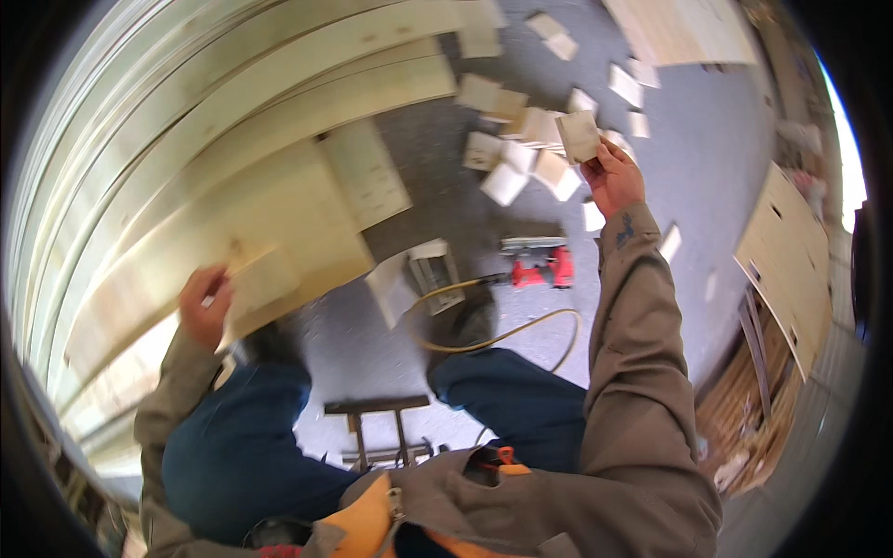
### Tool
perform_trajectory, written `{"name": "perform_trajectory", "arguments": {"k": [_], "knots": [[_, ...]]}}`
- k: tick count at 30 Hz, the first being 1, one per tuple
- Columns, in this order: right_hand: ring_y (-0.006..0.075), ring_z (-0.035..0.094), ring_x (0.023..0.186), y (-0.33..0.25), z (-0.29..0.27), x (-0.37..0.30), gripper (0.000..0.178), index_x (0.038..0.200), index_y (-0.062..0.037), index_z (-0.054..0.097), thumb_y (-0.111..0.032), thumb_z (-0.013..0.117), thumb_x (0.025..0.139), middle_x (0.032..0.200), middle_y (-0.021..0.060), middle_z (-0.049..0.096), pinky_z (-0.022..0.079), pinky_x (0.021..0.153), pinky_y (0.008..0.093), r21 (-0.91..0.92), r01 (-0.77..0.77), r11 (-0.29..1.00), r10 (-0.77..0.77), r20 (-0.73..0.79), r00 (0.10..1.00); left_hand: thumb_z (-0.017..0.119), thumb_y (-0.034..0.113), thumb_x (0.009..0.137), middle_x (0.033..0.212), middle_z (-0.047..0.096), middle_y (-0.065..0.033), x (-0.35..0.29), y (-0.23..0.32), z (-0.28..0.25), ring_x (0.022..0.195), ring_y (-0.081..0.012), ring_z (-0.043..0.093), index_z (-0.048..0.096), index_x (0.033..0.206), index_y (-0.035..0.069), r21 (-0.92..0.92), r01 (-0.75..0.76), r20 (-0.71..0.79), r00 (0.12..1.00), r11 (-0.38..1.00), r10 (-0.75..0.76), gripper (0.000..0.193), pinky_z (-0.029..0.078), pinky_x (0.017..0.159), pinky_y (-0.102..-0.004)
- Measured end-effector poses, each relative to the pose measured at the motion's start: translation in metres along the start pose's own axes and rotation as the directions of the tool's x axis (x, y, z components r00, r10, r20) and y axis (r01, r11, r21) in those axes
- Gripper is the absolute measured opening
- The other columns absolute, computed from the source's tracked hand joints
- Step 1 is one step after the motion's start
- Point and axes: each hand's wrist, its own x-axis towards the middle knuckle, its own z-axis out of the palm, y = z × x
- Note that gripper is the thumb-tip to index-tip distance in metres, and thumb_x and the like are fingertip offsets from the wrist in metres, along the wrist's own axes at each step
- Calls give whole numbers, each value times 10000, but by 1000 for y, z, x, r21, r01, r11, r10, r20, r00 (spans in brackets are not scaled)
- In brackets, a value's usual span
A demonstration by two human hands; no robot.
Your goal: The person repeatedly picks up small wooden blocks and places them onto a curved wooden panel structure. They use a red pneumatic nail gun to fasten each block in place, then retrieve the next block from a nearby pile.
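Note:
A small square plywood block (579,136) is pinched at its lower edge by my right hand (616,179), which is stretched forward over a loose pile of wooden squares (528,147) on the floor. My left hand (204,307) hovers at the near edge of a long pale plywood panel (214,244), fingers curled. A tiny pale patch shows between those fingers, and I cannot make out whether it is a held thing. On the panel close to this hand lies a thin rectangular piece (265,284).
A red air nailer (541,267) with a yellow hose (530,327) lies on the grey floor between the panels and my right arm. Long boards (279,70) are stacked at left. A plywood sheet (786,265) leans at right. A small dark-topped stand (377,405) sits between my legs.

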Motion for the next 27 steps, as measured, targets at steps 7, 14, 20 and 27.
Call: {"name": "perform_trajectory", "arguments": {"k": [7, 14, 20, 27], "knots": [[186, 724, 990, 107, 182, -100, 272, 1307, -18, 698, -120, 665, 1056, 1145, 75, 760, 600, 887, 324, -30, -39, 999, 44, 218, 975, 764, 58, 884, 1206, 674, -145, 1, 24, 3, 1055, -285, 671, 694, 1265, 27, 77, -236, -12, 971, 969, 238, 389, 557, 897, -371], [172, 700, 911, 143, 277, -169, 288, 1239, -50, 751, -79, 745, 953, 1071, 96, 729, 567, 838, 309, -577, 474, 666, -194, 479, 856, 766, 66, 894, 1242, 679, -164, 2, 29, 3, 1146, -360, 671, 705, 1260, 30, 66, -294, 52, 955, 953, 291, 373, 564, 968, -416], [292, 698, 954, 138, 312, -191, 354, 1189, -73, 735, -112, 842, 854, 1117, 131, 695, 575, 864, 388, -594, 716, 366, -298, 655, 695, 772, 80, 880, 1252, 673, -164, 3, 0, 17, 1140, -373, 666, 704, 1269, 40, 32, -301, 2, 954, 953, 301, 396, 563, 973, -429], [381, 607, 1227, 160, 299, -200, 676, 1395, -87, 626, -164, 895, 779, 1320, 162, 630, 511, 1052, 455, -635, 748, 192, -150, 734, 662, 846, 242, 827, 1366, 629, -148, 4, 4, 13, 1295, -374, 575, 651, 1375, 88, 138, -331, 59, 944, 934, 325, 602, 456, 1117, -480]]}}
